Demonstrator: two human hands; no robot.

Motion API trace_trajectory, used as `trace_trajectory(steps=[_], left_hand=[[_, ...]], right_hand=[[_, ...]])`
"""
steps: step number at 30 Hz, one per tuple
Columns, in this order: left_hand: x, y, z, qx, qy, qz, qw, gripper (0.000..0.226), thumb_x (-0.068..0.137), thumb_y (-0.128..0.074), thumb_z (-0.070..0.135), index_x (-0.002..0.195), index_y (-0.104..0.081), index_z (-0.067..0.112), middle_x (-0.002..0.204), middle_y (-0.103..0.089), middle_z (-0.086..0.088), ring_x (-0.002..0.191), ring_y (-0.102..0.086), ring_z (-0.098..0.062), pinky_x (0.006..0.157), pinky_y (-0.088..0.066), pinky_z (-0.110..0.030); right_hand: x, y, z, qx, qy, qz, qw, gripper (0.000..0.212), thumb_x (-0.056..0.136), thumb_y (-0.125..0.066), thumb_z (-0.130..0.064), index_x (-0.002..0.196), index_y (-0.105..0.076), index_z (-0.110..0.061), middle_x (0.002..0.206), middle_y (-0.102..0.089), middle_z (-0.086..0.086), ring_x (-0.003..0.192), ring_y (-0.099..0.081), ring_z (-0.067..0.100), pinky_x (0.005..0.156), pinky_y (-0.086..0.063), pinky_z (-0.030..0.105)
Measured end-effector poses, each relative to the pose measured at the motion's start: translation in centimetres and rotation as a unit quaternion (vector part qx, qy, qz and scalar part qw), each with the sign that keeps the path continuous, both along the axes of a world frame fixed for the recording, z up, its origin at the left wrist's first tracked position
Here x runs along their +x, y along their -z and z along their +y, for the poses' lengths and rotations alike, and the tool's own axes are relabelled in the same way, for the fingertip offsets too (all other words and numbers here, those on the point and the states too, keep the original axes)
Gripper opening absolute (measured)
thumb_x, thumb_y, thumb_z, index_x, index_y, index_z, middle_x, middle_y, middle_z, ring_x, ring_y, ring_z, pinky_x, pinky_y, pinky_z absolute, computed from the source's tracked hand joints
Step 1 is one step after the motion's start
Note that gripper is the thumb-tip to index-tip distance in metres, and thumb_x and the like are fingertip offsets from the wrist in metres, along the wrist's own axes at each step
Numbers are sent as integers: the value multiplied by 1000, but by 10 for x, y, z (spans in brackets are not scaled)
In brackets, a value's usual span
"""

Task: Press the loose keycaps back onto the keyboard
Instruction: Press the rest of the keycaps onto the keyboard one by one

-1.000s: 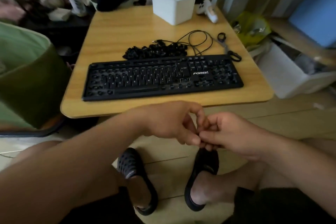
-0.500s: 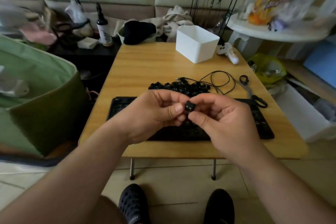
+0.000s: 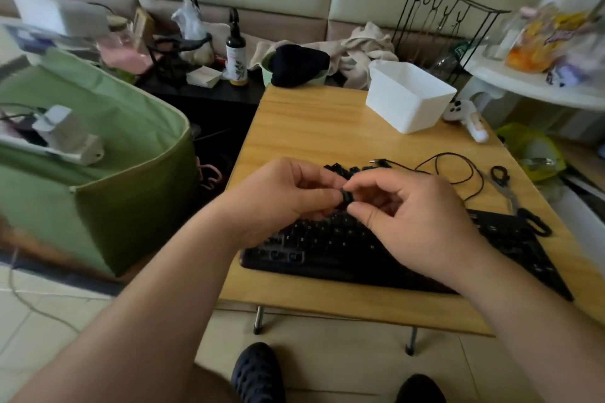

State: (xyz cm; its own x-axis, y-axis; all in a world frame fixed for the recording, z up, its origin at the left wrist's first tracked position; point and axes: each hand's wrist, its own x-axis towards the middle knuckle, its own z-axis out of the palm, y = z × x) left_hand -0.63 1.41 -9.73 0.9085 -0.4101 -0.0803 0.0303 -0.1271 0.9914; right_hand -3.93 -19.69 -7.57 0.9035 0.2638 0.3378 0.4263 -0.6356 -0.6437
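A black keyboard (image 3: pixel 330 255) lies along the near edge of a low wooden table (image 3: pixel 314 127). Behind it a pile of loose black keycaps (image 3: pixel 347 170) shows past my fingers. Both hands hover over the keyboard's middle. My left hand (image 3: pixel 278 199) and my right hand (image 3: pixel 412 216) meet fingertip to fingertip, pinching one small black keycap (image 3: pixel 345 196) between them. The hands hide much of the keyboard's upper rows.
A white plastic bin (image 3: pixel 409 96) stands at the table's back right, a thin black cable (image 3: pixel 458 170) and scissors (image 3: pixel 510 196) to the right. A green fabric bag (image 3: pixel 98 167) sits left of the table. My sandalled feet (image 3: pixel 257 373) are under the front edge.
The view has tilted up from my lap to the table. Both hands rose from knee height to above the keyboard, still holding the keycap between them.
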Motion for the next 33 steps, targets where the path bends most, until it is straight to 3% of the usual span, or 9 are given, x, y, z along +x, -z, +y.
trace_trajectory(steps=[3,6,10,12,14,16,20,27,33], left_hand=[[9,1,11,9,-36,12,999,14,97,-70,10,110,-75,8,102,-76,-18,85,-67,-19,81,-59,-30],[16,3,17,-2,-92,27,995,11,97,-70,8,108,-71,7,88,-72,-12,80,-66,-16,75,-58,-27],[23,6,23,-2,-140,47,989,16,96,-72,11,112,-70,9,90,-74,-11,77,-67,-13,74,-58,-27],[25,5,28,-13,-153,59,986,18,97,-69,9,115,-70,11,91,-75,-9,78,-68,-14,73,-58,-26],[27,3,36,-12,-165,60,984,20,98,-68,10,118,-69,14,95,-79,-7,78,-69,-14,72,-57,-27],[29,5,47,59,-191,21,980,20,97,-71,17,116,-71,22,97,-80,-3,78,-69,-11,71,-56,-28],[31,17,65,225,-218,-70,947,13,94,-74,28,105,-72,35,89,-71,7,73,-64,-10,64,-47,-27],[29,22,61,278,-136,-16,951,24,86,-83,39,107,-72,37,104,-68,9,95,-66,-9,76,-48,-29],[30,24,58,272,-127,-8,954,28,83,-85,39,108,-72,36,101,-71,9,95,-68,-10,79,-52,-30]], right_hand=[[19,-18,18,-150,-48,-48,986,29,86,-82,-24,111,-78,-38,89,-74,-18,80,-66,2,76,-54,22],[41,-29,39,-284,-81,-76,952,21,92,-73,-29,111,-76,-35,83,-69,-13,79,-60,14,70,-47,30],[63,-29,61,-388,-87,-78,914,17,95,-65,-33,110,-71,-28,92,-68,-1,87,-63,25,74,-57,41],[70,-28,64,-385,-83,-66,917,17,94,-67,-35,109,-71,-27,92,-69,-2,87,-64,23,75,-57,40],[76,-24,61,-326,-73,-8,942,16,92,-73,-37,105,-74,-28,87,-70,-11,83,-65,13,75,-57,35],[79,-15,57,-255,-61,73,962,15,87,-79,-40,99,-77,-31,83,-70,-16,79,-65,2,73,-54,28],[80,7,54,-199,-53,186,961,15,83,-84,-43,93,-79,-33,88,-71,-17,83,-64,0,72,-50,23],[80,18,70,-222,-59,180,957,14,85,-83,-40,95,-80,-32,90,-66,-19,85,-60,-1,65,-41,16],[81,13,79,-259,-50,178,948,11,83,-85,-40,87,-78,-32,89,-67,-15,84,-61,6,67,-47,25]])
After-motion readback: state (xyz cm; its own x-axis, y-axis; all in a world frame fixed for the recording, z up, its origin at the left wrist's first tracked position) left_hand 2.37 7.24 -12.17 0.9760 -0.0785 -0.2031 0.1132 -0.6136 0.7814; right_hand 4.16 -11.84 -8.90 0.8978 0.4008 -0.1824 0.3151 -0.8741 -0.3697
